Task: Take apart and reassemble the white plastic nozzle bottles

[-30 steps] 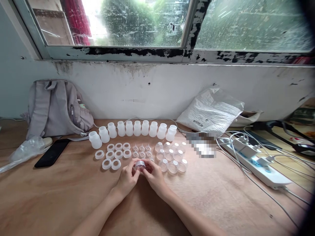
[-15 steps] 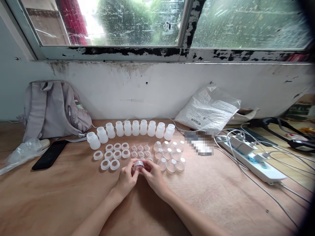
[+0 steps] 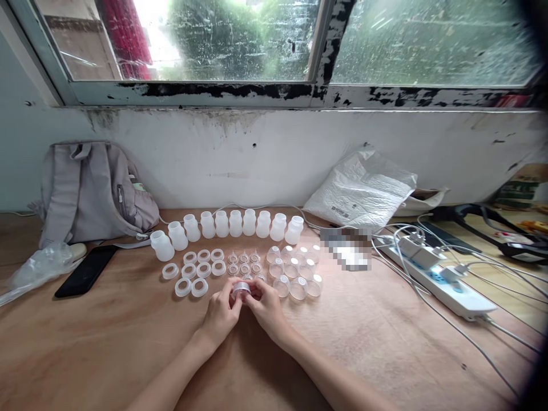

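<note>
Between my left hand (image 3: 222,307) and my right hand (image 3: 266,302) is a small round clear part (image 3: 241,287), gripped by the fingers of both. Just beyond my fingers lie several clear nipple-shaped pieces (image 3: 244,268), some partly hidden by my hands. To their left are several white translucent rings (image 3: 204,269). Several clear domed caps (image 3: 298,288) stand in rows right of my right hand. Behind all of these, several frosted white bottles (image 3: 235,223) without tops form a curved row.
A grey backpack (image 3: 92,194), a black phone (image 3: 85,272) and a clear plastic bag (image 3: 45,265) lie at the left. At the right are a silvery pouch (image 3: 363,191), a white power strip (image 3: 445,282) with trailing cables, and a black headset strap (image 3: 505,245).
</note>
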The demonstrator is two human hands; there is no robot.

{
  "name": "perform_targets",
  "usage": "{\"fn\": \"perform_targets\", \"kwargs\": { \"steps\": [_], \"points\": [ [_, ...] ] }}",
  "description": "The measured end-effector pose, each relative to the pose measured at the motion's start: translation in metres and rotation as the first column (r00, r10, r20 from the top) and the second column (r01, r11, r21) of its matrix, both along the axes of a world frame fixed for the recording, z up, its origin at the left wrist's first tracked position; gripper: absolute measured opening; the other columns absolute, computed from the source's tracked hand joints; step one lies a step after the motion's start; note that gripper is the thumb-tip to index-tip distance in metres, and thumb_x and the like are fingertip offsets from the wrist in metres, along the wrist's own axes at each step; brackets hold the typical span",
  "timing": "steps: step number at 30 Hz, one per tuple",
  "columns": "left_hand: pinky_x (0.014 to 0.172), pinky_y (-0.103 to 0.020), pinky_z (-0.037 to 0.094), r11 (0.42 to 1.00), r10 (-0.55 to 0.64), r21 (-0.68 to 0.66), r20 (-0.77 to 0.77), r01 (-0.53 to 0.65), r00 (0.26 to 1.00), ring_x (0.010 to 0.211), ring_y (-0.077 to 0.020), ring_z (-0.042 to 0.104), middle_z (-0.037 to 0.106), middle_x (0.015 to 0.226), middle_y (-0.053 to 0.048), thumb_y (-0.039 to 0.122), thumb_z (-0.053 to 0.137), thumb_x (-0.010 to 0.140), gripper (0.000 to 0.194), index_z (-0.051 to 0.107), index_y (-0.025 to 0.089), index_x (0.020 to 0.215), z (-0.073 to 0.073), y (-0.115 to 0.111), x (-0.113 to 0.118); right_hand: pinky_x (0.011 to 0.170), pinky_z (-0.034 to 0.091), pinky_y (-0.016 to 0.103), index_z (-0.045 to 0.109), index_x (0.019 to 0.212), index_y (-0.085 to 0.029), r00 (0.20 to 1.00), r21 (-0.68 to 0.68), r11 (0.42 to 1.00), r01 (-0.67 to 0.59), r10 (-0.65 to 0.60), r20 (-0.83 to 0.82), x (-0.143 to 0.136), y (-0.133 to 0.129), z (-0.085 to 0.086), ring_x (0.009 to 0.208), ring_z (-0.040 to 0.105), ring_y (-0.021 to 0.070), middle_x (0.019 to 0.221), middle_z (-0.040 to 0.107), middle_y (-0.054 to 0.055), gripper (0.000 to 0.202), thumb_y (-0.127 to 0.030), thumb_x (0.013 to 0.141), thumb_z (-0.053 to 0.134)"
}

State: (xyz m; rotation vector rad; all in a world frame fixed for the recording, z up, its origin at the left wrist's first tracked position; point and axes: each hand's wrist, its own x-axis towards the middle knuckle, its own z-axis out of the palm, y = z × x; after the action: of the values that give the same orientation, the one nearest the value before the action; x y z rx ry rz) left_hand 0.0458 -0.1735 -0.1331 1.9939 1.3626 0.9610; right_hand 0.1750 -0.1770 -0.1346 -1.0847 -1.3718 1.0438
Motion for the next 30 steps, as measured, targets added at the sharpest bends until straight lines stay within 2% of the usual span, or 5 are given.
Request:
{"fn": "perform_targets", "kwargs": {
  "steps": [10,17,24,30],
  "points": [
    [0.062,-0.025,0.048,0.999,0.013,-0.038,0.065,-0.011,0.998,0.067,-0.0145,0.062,0.065,0.086,-0.003,0.022,0.036,0.081,0.024,0.047,0.020,0.102,0.0037,0.0009,-0.0026,0.069,0.049,0.027,0.059,0.097,-0.019,0.997,0.029,0.998,-0.047,0.045,0.055,-0.0014,0.0004,0.0065,0.075,0.060,0.0152,0.086,0.064,0.003,0.024,-0.018,0.075,0.048],
    [0.064,-0.026,0.048,0.999,-0.009,-0.032,0.040,0.011,0.999,0.073,-0.0160,0.063,0.065,0.080,-0.003,0.023,0.033,0.084,0.027,0.047,0.020,0.106,0.0022,-0.0013,0.0010,0.055,0.049,0.024,0.062,0.090,-0.017,0.997,-0.054,0.996,-0.067,0.069,0.026,0.0003,0.0032,0.0002,0.061,0.057,0.0134,0.072,0.062,0.001,0.021,-0.023,0.079,0.045],
    [0.063,-0.025,0.048,0.999,0.010,-0.045,0.038,-0.008,0.999,0.070,-0.0150,0.063,0.065,0.079,-0.002,0.021,0.033,0.082,0.025,0.047,0.020,0.103,0.0025,-0.0018,0.0010,0.057,0.048,0.024,0.063,0.091,-0.017,0.997,-0.022,0.998,-0.065,0.066,0.042,-0.0012,0.0004,0.0034,0.062,0.055,0.0132,0.072,0.062,0.001,0.022,-0.020,0.078,0.044],
    [0.063,-0.026,0.049,0.999,-0.002,-0.045,0.034,0.004,0.999,0.066,-0.0151,0.063,0.065,0.074,-0.001,0.021,0.034,0.081,0.026,0.047,0.020,0.104,0.0025,-0.0015,0.0006,0.058,0.047,0.024,0.062,0.092,-0.017,0.995,-0.006,0.999,-0.050,0.050,0.083,-0.0004,0.0015,-0.0012,0.064,0.055,0.0134,0.072,0.061,0.001,0.022,-0.020,0.077,0.045]
  ]
}}
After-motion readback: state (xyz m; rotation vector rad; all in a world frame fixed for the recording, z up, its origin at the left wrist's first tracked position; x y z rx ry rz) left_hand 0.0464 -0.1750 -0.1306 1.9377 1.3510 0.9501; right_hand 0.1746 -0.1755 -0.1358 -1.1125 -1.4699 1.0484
